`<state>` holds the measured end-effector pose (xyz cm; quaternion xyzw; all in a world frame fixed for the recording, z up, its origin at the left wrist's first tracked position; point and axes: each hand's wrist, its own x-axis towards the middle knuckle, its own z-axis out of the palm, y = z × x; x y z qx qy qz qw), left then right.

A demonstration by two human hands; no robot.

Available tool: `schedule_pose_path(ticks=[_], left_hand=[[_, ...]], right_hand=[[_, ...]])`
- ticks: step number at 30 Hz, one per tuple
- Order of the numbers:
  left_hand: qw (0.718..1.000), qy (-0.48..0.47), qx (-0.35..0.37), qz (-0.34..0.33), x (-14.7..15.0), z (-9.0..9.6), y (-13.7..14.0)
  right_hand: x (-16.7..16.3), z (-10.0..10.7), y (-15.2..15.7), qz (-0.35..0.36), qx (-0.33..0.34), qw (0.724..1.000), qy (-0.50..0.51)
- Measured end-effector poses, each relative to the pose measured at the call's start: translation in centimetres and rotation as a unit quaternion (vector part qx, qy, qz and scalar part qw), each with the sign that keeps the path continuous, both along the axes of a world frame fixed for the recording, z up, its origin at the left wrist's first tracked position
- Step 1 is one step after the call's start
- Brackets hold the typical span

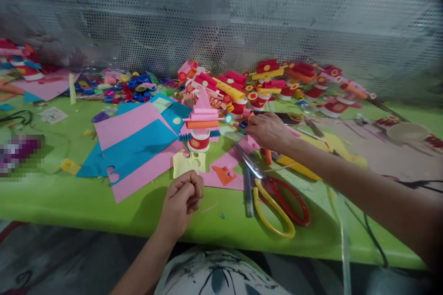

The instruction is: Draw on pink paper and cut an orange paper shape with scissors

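My left hand (183,198) is curled into a loose fist above the table's front part, just below a pale yellow paper scrap (180,164) with round cut-outs. Whatever it holds, if anything, is hidden. Farther off to the right, my right hand (268,130) reaches down with bent fingers, its tips beside a small blue ring-shaped piece (244,124). Its grip is hidden. Between the hands stands a paper-cup figure (198,140) with pink and orange paper rolls, a pink cone top and blue pleated side pieces. Large scissors (273,203) with yellow and red handles lie near my right forearm.
Pink sheets (128,122) and blue sheets (138,147) overlap at left. Several similar cup figures (238,106) line the back, before a perforated metal panel (138,18). Colourful caps (138,85) are heaped at back left. A dark pen (248,193) lies beside the scissors.
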<state>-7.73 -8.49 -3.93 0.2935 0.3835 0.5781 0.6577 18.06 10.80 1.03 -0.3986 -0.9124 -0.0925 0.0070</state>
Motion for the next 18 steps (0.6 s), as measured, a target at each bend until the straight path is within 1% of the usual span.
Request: schedule_pose_path(ticks=[5, 8, 11, 14, 16, 18], left_hand=[[1.000, 0.022, -0.001, -0.004, -0.2, -0.2, -0.1], [0.997, 0.077, 0.019, -0.022, -0.1, -0.2, -0.1], [0.985, 0.161, 0.048, -0.044, 0.6, 0.2, 0.3], [0.977, 0.202, 0.062, -0.037, 1.7, 0.6, 0.9], [0.969, 0.238, 0.069, -0.015, 2.6, 0.9, 1.3], [0.951, 0.296, 0.084, 0.004, 3.3, 1.1, 1.6]], right_hand=[[-0.1, 0.0, 1.0, -0.048, -0.061, 0.993, 0.088], [0.0, 0.6, 1.0, -0.094, -0.120, 0.974, 0.169], [-0.1, 1.4, -0.6, -0.120, -0.217, 0.935, 0.253], [-0.8, 1.8, -4.0, -0.125, -0.313, 0.884, 0.324], [-1.7, 1.9, -6.5, -0.128, -0.356, 0.854, 0.357], [-2.5, 2.0, -8.6, -0.133, -0.384, 0.833, 0.376]])
